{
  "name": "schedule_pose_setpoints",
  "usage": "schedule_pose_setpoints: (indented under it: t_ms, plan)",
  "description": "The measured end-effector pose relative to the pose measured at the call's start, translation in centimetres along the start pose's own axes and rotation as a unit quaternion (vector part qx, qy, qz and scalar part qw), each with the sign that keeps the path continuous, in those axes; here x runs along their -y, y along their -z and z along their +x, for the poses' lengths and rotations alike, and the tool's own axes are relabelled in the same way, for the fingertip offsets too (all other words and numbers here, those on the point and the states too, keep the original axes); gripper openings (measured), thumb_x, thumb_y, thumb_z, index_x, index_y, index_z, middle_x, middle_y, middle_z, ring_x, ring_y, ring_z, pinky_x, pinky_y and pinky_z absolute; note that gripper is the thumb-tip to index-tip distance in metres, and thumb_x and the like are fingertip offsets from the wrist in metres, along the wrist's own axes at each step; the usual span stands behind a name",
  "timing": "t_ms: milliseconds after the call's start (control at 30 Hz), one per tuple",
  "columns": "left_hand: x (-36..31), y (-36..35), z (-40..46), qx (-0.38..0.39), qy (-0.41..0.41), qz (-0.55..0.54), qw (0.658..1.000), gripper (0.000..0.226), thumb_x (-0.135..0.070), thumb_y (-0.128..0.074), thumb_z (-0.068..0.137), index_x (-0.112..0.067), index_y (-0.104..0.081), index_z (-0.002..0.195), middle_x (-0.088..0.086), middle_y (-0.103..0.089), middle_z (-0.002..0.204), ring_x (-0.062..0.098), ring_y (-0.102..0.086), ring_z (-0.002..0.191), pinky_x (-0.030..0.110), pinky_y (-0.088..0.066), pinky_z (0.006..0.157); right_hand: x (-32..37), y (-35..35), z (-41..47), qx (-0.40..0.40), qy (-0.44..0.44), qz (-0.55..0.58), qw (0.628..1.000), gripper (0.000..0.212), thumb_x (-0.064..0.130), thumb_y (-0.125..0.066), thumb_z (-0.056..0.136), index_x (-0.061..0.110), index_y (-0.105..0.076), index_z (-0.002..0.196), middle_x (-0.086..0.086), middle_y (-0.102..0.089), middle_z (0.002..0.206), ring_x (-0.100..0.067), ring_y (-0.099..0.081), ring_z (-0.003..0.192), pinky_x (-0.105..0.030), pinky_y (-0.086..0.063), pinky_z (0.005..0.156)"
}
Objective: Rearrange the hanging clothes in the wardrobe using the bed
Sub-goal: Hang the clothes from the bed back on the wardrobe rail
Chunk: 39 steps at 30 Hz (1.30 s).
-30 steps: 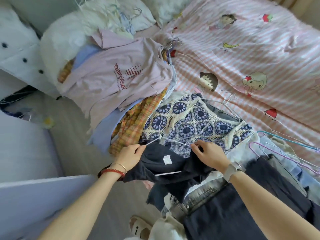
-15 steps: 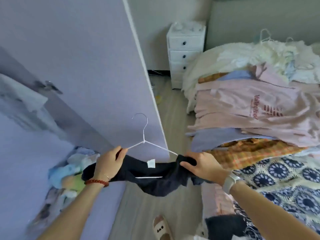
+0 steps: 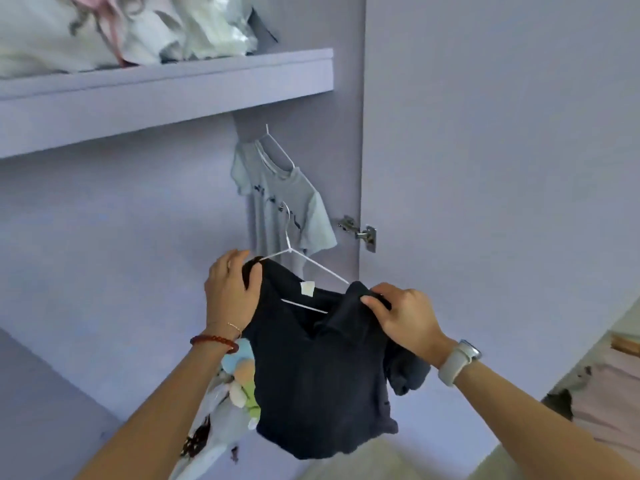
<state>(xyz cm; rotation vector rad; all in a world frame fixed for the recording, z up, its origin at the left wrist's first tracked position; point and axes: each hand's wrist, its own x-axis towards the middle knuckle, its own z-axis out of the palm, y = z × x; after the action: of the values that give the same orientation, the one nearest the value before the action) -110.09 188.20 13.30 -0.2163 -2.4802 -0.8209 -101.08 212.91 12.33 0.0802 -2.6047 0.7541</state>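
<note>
While the wardrobe fills the frame, a dark garment (image 3: 322, 368) on a white wire hanger (image 3: 304, 263) is held at centre. Its left shoulder is grasped by the left hand (image 3: 230, 292), its right shoulder is pinched by the right hand (image 3: 408, 318). A grey T-shirt (image 3: 284, 202) is hung just behind, beneath the shelf (image 3: 166, 91) at upper left.

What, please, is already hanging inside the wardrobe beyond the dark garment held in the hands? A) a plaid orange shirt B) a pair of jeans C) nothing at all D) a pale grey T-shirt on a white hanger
D: a pale grey T-shirt hangs on a white hanger under the shelf, behind the dark garment.
</note>
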Motion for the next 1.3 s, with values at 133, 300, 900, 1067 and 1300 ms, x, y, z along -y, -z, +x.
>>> schedule_pose_setpoints:
  t_ms: [133,300,900,1067,1300]
  plan:
    - [-1.2,2.5,4.0,-0.089,-0.11,0.084,0.986,0.041,-0.028,-0.039,0.087,-0.006,-0.058,0.116,0.019,-0.05,0.127,0.035,-0.041,0.12,0.051,-0.036,0.095,2.4,-1.6,6.8,-0.029,-0.011,0.003,1.0,0.032,0.039,-0.047,0.093,0.013,-0.065,0.098,-0.01,-0.07,0.08,-0.034,-0.063,0.08,-0.032,-0.041,0.062]
    - [-4.7,5.3,10.1,-0.237,-0.225,0.212,0.921,0.043,-0.021,-0.042,0.084,-0.011,-0.053,0.124,0.017,-0.045,0.137,0.032,-0.028,0.131,0.05,-0.02,0.104,5.6,-3.2,16.0,-0.044,-0.011,0.019,0.999,0.03,0.029,-0.039,0.096,0.011,-0.058,0.111,-0.013,-0.068,0.088,-0.036,-0.061,0.086,-0.035,-0.043,0.069]
    - [-1.6,5.3,18.1,-0.344,-0.18,0.445,0.807,0.07,-0.041,-0.041,0.088,-0.028,-0.008,0.148,0.003,0.016,0.154,0.029,0.013,0.141,0.052,0.008,0.111,5.3,-9.4,29.8,0.088,-0.065,0.018,0.994,0.038,0.026,-0.032,0.098,0.008,-0.039,0.131,-0.018,-0.059,0.116,-0.039,-0.054,0.106,-0.04,-0.043,0.082]
    - [-2.1,5.7,17.7,-0.316,-0.174,0.435,0.825,0.072,-0.035,-0.048,0.085,-0.027,-0.013,0.147,0.008,0.001,0.155,0.032,0.009,0.142,0.052,0.01,0.111,4.7,-8.1,26.2,0.062,0.005,0.09,0.994,0.049,0.021,-0.041,0.096,0.013,-0.027,0.142,-0.012,-0.038,0.136,-0.029,-0.038,0.123,-0.037,-0.039,0.098]
    - [-4.2,-0.1,10.2,-0.195,-0.113,0.227,0.947,0.065,-0.029,-0.044,0.08,-0.022,-0.028,0.143,0.02,-0.019,0.151,0.04,-0.009,0.138,0.061,-0.003,0.106,1.3,-4.8,15.0,-0.012,0.083,-0.011,0.996,0.055,0.038,-0.034,0.093,0.02,-0.025,0.144,-0.01,-0.019,0.152,-0.03,-0.023,0.136,-0.044,-0.031,0.106]
